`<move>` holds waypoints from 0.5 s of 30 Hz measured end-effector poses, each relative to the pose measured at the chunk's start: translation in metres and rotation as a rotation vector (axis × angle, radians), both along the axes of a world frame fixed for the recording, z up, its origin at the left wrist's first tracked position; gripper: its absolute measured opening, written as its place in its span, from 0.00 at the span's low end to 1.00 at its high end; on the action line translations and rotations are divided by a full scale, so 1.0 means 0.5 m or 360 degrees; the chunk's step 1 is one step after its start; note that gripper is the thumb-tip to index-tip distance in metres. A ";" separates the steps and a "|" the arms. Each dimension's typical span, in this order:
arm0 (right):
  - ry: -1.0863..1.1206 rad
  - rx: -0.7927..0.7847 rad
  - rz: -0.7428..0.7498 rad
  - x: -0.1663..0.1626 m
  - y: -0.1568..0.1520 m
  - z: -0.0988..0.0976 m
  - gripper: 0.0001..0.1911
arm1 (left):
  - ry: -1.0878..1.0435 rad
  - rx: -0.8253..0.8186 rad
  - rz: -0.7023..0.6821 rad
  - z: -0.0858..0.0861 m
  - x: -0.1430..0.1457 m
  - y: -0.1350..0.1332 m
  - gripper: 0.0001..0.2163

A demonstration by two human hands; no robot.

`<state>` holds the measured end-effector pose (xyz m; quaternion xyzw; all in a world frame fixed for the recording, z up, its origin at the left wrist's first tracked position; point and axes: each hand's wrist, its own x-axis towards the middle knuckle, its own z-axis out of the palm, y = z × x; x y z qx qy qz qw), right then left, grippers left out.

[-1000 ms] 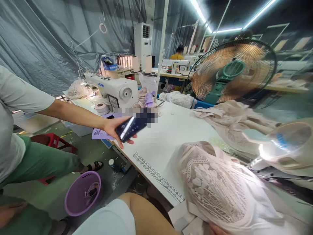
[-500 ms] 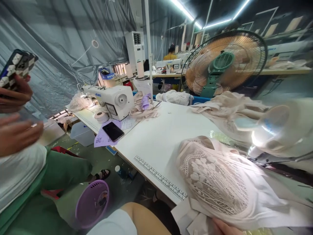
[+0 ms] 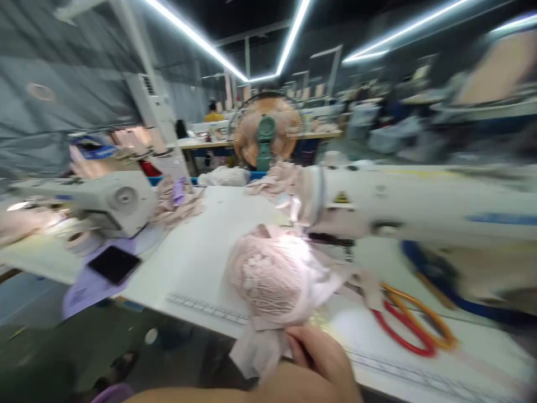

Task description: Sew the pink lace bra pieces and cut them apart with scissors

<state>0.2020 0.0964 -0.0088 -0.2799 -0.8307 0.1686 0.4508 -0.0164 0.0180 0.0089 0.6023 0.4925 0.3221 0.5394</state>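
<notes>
White tabletop [image 3: 197,252] beneath strip lights [image 3: 294,33] bears a lace cup [image 3: 268,274].

Left hand [image 3: 327,358] low in view, slightly blurred. Fingers [image 3: 312,338] bent, drawn into a pinch, tips turned leftward. Knuckles to the right of the tips, back of the hand below them. Forearm [image 3: 201,395] bare, below and left of the fingers, nearly level, partly cut off.

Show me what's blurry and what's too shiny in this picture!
In the head view, blur smears the ruler marks past reading; also in the head view, glare whitens the upper right of the lace cup, and ceiling lights blaze against darkness.
</notes>
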 end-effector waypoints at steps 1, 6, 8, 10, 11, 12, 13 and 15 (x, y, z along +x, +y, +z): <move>0.0059 -0.0171 -0.0035 0.001 -0.001 0.009 0.12 | 0.0016 0.0092 -0.0121 -0.013 0.022 0.022 0.16; 0.0296 -0.0433 -0.0340 0.025 0.025 0.051 0.13 | 0.0929 0.1292 -0.0144 -0.054 -0.013 0.032 0.18; 0.0159 -0.0288 -0.0314 0.026 0.049 0.085 0.11 | 0.1257 0.1453 0.0029 -0.058 -0.083 0.012 0.18; -0.0047 -0.0129 -0.0246 0.011 0.082 0.125 0.11 | 0.1449 0.1464 0.0185 -0.052 -0.158 -0.003 0.17; -0.0181 -0.0093 -0.0213 -0.003 0.101 0.145 0.13 | 0.1507 0.1444 0.0247 -0.047 -0.194 -0.005 0.16; -0.0330 -0.0128 -0.0193 -0.020 0.120 0.163 0.15 | 0.1552 0.1417 0.0306 -0.040 -0.227 -0.005 0.16; -0.0495 -0.0221 -0.0181 -0.039 0.137 0.178 0.16 | 0.1584 0.1398 0.0348 -0.034 -0.258 -0.002 0.16; -0.0713 -0.0410 -0.0141 -0.079 0.163 0.197 0.19 | 0.1634 0.1381 0.0376 -0.024 -0.304 0.004 0.15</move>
